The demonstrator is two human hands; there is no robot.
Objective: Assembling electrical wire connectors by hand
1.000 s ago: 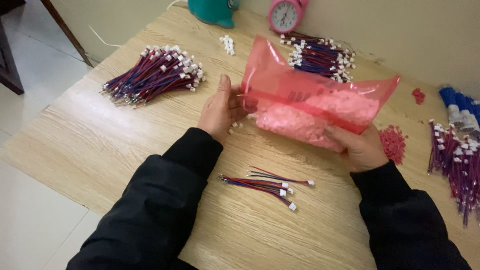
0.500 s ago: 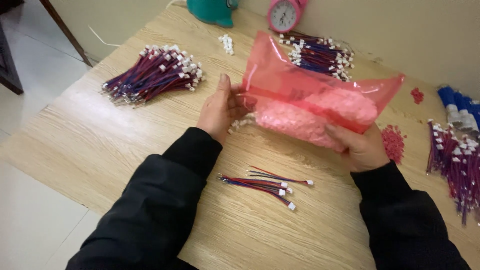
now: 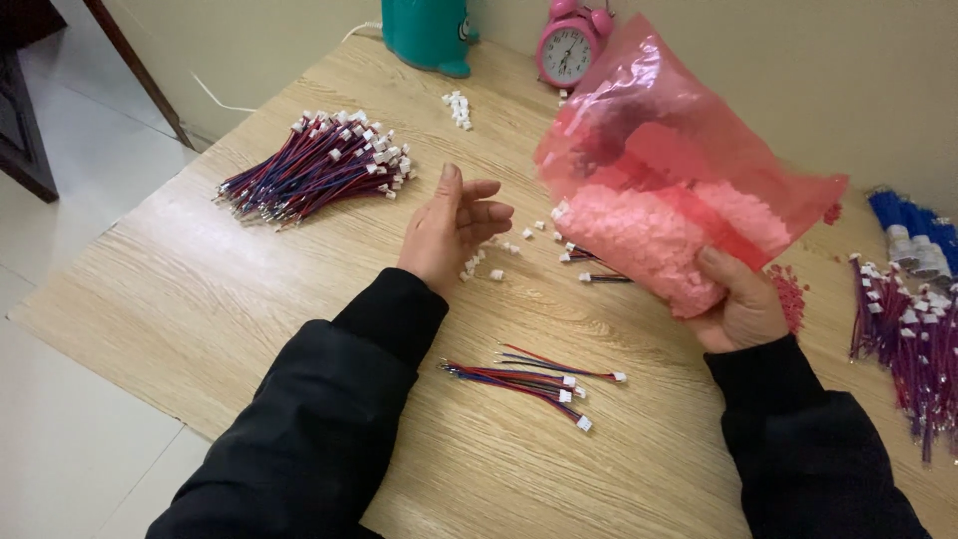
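My right hand (image 3: 740,305) grips a pink translucent bag (image 3: 679,190) from below and holds it tilted above the table; the bag is full of small white connectors. My left hand (image 3: 451,228) is off the bag, palm turned up and fingers loosely curled, with a few white connectors (image 3: 477,265) in and beside it. More loose white connectors (image 3: 534,232) lie on the wooden table (image 3: 200,289) under the bag's mouth. A few short red, blue and black wires with white plugs (image 3: 529,377) lie in front of me, between my forearms.
A big bundle of red and blue wires (image 3: 317,166) lies at the left. More wire bundles (image 3: 903,334) and blue parts (image 3: 913,225) sit at the right edge. A pink alarm clock (image 3: 567,48), a teal object (image 3: 429,32) and a small connector pile (image 3: 459,108) stand at the back.
My left hand has let go of the bag and turned palm up. My right hand has lifted and tilted the bag, and white connectors have dropped onto the table.
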